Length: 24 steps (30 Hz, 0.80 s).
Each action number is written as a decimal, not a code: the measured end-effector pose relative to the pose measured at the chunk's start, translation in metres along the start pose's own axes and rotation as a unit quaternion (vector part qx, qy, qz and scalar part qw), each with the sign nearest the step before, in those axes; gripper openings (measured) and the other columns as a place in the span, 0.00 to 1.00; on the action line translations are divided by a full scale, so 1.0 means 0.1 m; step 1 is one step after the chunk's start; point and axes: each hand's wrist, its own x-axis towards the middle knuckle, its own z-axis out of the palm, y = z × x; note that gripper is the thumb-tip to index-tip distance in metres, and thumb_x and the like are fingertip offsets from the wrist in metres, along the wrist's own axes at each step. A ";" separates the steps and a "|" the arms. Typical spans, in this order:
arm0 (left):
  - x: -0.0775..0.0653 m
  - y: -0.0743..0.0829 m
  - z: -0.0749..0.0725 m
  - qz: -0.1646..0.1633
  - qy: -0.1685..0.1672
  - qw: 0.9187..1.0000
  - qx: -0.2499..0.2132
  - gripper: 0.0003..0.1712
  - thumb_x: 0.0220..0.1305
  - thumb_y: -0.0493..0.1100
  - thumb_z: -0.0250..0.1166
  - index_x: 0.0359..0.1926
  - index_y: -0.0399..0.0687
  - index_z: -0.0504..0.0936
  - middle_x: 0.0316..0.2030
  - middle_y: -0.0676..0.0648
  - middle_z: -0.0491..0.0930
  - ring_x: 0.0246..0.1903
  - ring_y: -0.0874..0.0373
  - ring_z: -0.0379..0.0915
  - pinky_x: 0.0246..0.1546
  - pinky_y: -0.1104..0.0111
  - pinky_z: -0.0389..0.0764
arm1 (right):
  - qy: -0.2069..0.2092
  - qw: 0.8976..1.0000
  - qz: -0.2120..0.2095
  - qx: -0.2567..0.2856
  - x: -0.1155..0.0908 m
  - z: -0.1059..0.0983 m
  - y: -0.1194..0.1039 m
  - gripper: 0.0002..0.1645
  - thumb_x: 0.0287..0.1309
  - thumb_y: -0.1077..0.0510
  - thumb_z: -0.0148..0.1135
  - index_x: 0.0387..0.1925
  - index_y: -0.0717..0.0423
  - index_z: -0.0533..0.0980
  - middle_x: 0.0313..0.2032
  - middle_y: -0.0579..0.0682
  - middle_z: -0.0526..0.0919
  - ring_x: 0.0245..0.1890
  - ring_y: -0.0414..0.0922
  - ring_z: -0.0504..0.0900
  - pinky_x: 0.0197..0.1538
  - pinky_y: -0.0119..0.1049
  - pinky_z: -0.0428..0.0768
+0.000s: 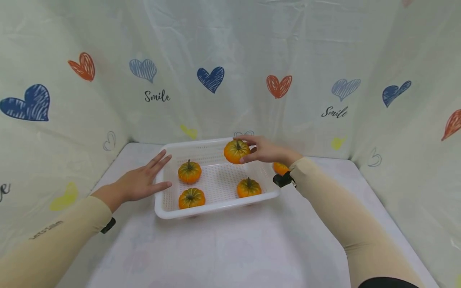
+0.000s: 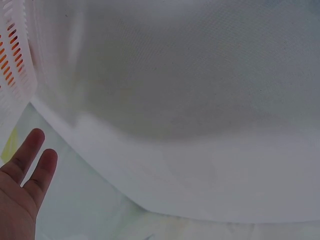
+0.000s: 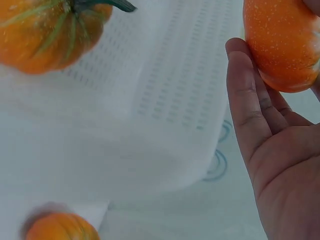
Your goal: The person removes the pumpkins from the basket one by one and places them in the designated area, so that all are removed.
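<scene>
My right hand grips a small orange pumpkin between thumb and fingers, above the back right part of a white perforated plastic basket. In the right wrist view the held pumpkin shows its speckled orange side against the fingers. Three more pumpkins sit in the basket: one at back left, one at front left and one at front right. My left hand is at the basket's left side, fingers spread and straight, fingertips right at the rim.
Another pumpkin lies on the white-covered table just right of the basket, partly hidden behind the right wrist. A pale curtain printed with hearts and "Smile" encloses the table at the back and both sides.
</scene>
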 end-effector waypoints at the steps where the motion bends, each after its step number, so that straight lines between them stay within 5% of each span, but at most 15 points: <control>1: 0.00 0.00 -0.01 -0.001 0.000 1.000 0.002 0.51 0.70 0.67 0.53 0.80 0.49 0.42 0.79 0.42 0.31 0.63 0.29 0.65 0.54 0.39 0.73 | 0.005 1.000 -0.002 -0.002 -0.03 -0.04 -0.01 0.47 0.57 0.52 0.73 0.74 0.38 0.61 0.64 0.50 0.69 0.56 0.53 0.77 0.55 0.45 0.80; 10: 0.00 -0.01 -0.01 0.001 0.005 1.000 0.011 0.51 0.69 0.67 0.54 0.80 0.48 0.43 0.79 0.41 0.32 0.63 0.29 0.65 0.53 0.40 0.75 | 0.041 0.999 0.014 -0.006 -0.33 -0.33 0.11 0.47 0.59 0.50 0.72 0.76 0.39 0.59 0.66 0.51 0.70 0.59 0.56 0.74 0.57 0.49 0.78; 24: 0.01 -0.02 0.02 0.008 0.008 1.000 0.011 0.51 0.69 0.68 0.54 0.80 0.49 0.43 0.79 0.42 0.32 0.63 0.30 0.65 0.52 0.41 0.76 | 0.087 0.993 0.060 -0.048 -0.78 -0.56 0.48 0.48 0.61 0.47 0.69 0.77 0.42 0.56 0.74 0.56 0.59 0.71 0.65 0.57 0.63 0.68 0.63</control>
